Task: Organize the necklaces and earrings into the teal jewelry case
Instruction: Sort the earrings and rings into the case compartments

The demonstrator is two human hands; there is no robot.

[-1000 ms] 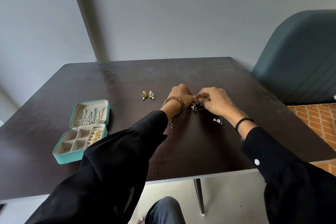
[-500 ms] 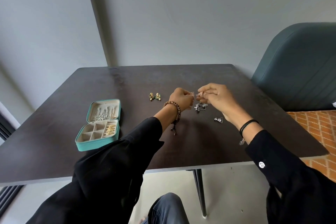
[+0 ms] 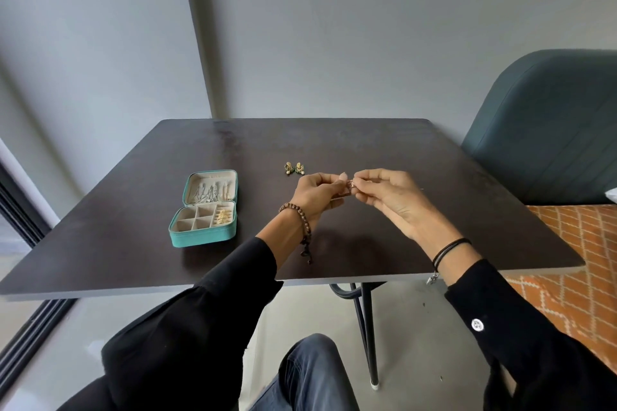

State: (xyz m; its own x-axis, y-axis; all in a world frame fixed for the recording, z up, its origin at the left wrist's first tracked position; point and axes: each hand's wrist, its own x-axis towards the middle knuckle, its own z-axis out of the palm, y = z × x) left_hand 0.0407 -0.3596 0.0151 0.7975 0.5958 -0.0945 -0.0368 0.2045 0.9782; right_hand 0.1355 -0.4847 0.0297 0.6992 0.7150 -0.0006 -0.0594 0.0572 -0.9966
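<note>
Head view, dark table, grey wall, left hand and right hand pinching possibly one earring

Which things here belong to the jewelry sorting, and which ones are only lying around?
Belong to the job:
teal jewelry case, open
gold earring pair on the table
small jewelry piece, pinched by left hand and right hand

Only around:
teal chair
orange rug

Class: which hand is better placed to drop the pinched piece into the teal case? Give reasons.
Left. Both hands pinch the piece, but the left hand is nearer the teal case than the right hand.
</note>
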